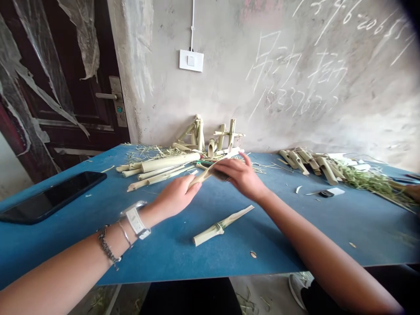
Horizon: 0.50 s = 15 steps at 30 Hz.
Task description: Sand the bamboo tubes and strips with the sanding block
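My left hand (175,197) and my right hand (241,175) meet above the blue table, both gripping a long pale bamboo strip (210,171) that slants up to the right. A small dark object (220,175) shows under my right fingers, too hidden to name. Just beyond my hands lies a pile of cut bamboo tubes and slats (157,169). A bamboo piece bound with a green leaf strip (223,225) rests on the table below my hands, touching neither.
The blue table (262,232) holds a black phone (49,197) at left, bamboo frames (210,135) against the wall, and cut bamboo pieces (308,164) beside green shavings (370,181) at right. Another person's hand (412,191) enters at the right edge.
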Each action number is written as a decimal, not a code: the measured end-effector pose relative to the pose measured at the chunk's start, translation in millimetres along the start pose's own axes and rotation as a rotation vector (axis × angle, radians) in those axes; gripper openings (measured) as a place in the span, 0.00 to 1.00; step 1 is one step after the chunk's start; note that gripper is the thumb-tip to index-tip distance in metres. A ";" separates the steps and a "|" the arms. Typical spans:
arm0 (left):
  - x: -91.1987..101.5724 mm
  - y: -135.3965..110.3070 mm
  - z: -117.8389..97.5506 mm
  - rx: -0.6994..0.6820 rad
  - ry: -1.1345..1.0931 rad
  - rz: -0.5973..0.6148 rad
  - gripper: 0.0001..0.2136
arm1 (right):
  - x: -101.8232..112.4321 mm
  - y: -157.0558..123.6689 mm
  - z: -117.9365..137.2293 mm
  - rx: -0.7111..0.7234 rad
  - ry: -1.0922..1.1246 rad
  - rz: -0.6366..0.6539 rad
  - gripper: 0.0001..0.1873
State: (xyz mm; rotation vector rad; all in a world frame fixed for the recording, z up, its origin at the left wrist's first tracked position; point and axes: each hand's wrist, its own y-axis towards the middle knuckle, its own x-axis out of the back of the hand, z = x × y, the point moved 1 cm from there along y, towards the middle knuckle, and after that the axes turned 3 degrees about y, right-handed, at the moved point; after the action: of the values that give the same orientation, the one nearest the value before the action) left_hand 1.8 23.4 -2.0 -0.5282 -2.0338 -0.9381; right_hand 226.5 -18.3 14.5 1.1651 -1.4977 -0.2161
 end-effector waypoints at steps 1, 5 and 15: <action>-0.8 0.4 1.2 0.004 0.006 0.003 0.14 | -1.4 -1.4 -3.2 -0.065 -0.028 -0.033 0.19; -2.6 1.2 3.3 0.021 0.011 0.025 0.14 | -6.8 -4.8 -3.3 -0.134 0.001 -0.052 0.21; 0.2 0.1 0.3 -0.031 0.024 -0.008 0.13 | -4.2 -1.1 11.3 -0.148 -0.052 -0.146 0.18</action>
State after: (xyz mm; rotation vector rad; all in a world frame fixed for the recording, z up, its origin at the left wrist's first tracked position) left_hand 1.6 23.7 -2.0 -0.5234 -2.0045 -0.9780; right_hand 217.1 -20.9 7.4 1.1571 -1.4171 -0.4529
